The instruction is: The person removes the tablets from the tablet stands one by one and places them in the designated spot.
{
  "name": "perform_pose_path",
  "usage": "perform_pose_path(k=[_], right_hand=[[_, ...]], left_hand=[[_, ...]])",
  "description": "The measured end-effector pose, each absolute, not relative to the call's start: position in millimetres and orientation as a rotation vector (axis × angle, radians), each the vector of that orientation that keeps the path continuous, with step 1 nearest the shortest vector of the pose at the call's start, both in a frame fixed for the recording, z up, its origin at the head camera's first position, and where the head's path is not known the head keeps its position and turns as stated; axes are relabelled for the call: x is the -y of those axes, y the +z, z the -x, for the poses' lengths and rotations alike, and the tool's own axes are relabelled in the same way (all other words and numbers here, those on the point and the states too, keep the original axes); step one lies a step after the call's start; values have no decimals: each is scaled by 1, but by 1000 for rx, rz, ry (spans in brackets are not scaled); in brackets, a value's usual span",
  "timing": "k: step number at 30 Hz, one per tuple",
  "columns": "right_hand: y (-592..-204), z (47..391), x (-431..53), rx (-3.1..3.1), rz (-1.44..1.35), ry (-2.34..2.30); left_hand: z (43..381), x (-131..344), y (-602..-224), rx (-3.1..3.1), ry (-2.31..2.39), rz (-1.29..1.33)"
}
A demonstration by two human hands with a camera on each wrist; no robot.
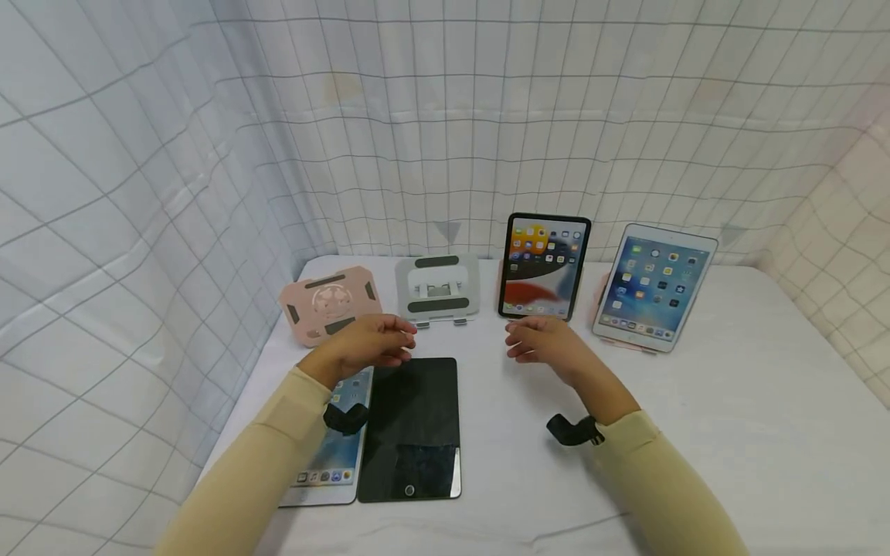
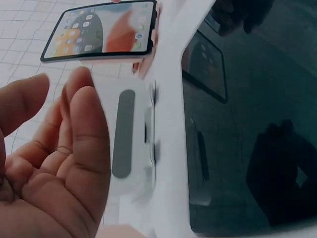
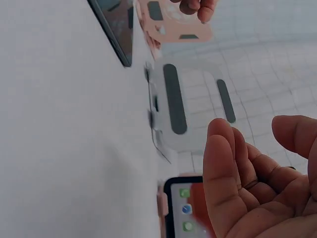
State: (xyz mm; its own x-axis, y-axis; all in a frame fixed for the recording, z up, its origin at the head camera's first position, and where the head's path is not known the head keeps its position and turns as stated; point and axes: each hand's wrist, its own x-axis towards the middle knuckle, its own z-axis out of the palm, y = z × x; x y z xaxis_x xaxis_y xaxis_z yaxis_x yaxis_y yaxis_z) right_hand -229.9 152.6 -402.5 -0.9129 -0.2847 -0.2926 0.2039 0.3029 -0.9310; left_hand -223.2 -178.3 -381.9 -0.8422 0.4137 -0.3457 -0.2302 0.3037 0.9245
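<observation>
Holds the left hand (image 1: pixel 368 340) relaxed and unladen, fingers bent, thumb apart, near the far left corner of the black tablet (image 1: pixel 413 409), laid flat towards the left edge of the bench (image 1: pixel 751 378), beside a flat white tablet (image 1: pixel 325 455). Holds the right hand (image 1: pixel 545 345) similarly loose, gripping nothing, before the black-framed tablet (image 1: pixel 545 266), propped near the back edge's middle. Has a gray stand (image 1: pixel 437 306) left of that, a pink stand (image 1: pixel 330 300) by the back left corner, and a propped white tablet (image 1: pixel 655 286) farther right.

The head view is bright, the wrist views dimmer, softer.
</observation>
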Motion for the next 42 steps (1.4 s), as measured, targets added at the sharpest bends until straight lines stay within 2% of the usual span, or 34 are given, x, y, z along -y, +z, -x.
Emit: perform_pose_path(k=[15, 23, 42], right_hand=[[-357, 276, -224, -2425, -127, -1711], [-352, 297, -245, -2565, -175, -1794], [-362, 312, -231, -2872, -238, -1823]], left_hand=[[289, 103, -360, -2062, 1663, -158], [323, 64, -355, -2060, 1854, -139], [338, 10, -366, -2291, 1968, -156]])
